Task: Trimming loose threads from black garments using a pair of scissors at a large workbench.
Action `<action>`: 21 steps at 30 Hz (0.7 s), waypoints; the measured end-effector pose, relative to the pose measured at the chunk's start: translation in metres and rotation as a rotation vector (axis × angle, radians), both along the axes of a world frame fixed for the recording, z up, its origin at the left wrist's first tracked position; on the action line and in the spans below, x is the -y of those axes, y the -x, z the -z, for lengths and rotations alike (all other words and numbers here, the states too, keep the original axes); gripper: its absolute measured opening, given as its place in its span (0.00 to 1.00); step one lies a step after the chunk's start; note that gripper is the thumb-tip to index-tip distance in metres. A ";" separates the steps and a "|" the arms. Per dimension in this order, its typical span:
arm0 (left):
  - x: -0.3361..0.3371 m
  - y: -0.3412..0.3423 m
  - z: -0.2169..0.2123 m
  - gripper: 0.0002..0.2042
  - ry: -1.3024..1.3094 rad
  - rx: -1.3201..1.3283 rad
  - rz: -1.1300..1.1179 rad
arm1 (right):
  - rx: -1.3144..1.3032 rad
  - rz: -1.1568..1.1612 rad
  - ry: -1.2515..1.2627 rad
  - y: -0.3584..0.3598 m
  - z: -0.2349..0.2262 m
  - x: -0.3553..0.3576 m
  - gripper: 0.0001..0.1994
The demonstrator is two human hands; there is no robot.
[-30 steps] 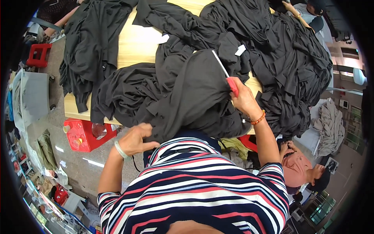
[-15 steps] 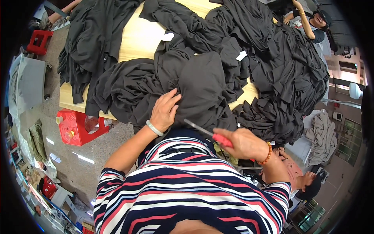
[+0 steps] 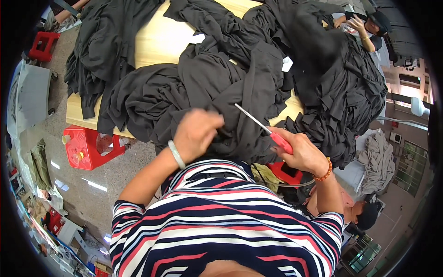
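Note:
Dark grey-black garments (image 3: 207, 83) lie heaped on a pale wooden table (image 3: 161, 39) before me. My right hand (image 3: 302, 150) is closed around the red handle of a thin metal tool (image 3: 253, 117). Its narrow metal part points up and left over the cloth; whether it is scissors seen edge-on or a single shaft, I cannot tell. Over the near edge of the heap is my left hand (image 3: 196, 134), its fingers smeared by motion. Whether those fingers grip any cloth is not plain.
A red plastic stool (image 3: 83, 147) lies left of the table, and another red stool (image 3: 44, 46) stands farther back. A co-worker (image 3: 369, 30) handles dark cloth at the far right. Another person (image 3: 355, 210) is at the lower right, near a pile of grey cloth (image 3: 376, 157).
My right hand has moved slightly right, and the tool tip has risen farther over the cloth. The left hand has lifted off the flat cloth, which is now folded. The co-worker's cloth has moved.

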State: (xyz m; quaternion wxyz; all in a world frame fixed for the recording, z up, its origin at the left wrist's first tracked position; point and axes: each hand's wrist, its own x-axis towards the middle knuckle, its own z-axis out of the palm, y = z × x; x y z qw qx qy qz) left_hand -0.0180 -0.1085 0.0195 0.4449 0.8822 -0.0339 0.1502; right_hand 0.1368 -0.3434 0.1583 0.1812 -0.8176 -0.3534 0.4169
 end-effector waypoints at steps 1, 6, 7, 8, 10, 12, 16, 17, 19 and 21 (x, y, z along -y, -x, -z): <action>-0.005 -0.012 -0.002 0.19 -0.116 -0.005 -0.115 | 0.005 0.002 -0.004 0.001 0.001 0.000 0.25; -0.021 -0.014 0.055 0.19 -0.087 -0.054 -0.088 | 0.029 -0.206 0.109 0.013 0.000 -0.001 0.23; -0.021 -0.012 0.058 0.18 0.019 -0.110 -0.084 | -0.004 -0.251 0.112 0.016 0.001 0.001 0.23; -0.021 -0.011 0.058 0.16 0.126 -0.168 -0.077 | -0.059 -0.282 0.106 0.019 0.002 0.002 0.22; -0.015 -0.007 0.051 0.17 0.324 -0.169 -0.015 | -0.105 -0.278 0.022 0.018 -0.003 -0.004 0.22; -0.012 0.001 0.051 0.14 0.460 -0.230 -0.033 | 0.017 -0.201 0.051 0.012 -0.007 -0.015 0.23; -0.016 0.007 0.025 0.17 0.581 -0.385 0.113 | -0.161 -0.219 -0.068 0.007 0.013 -0.019 0.25; -0.019 0.012 0.018 0.17 0.470 -0.321 0.204 | -0.114 -0.167 -0.274 0.007 0.026 -0.024 0.24; -0.030 0.023 0.005 0.15 0.377 -0.532 0.338 | -0.043 -0.028 -0.272 -0.007 0.039 -0.035 0.22; -0.054 0.033 0.012 0.15 0.330 -0.636 0.383 | 0.093 0.110 -0.426 -0.025 0.065 -0.047 0.21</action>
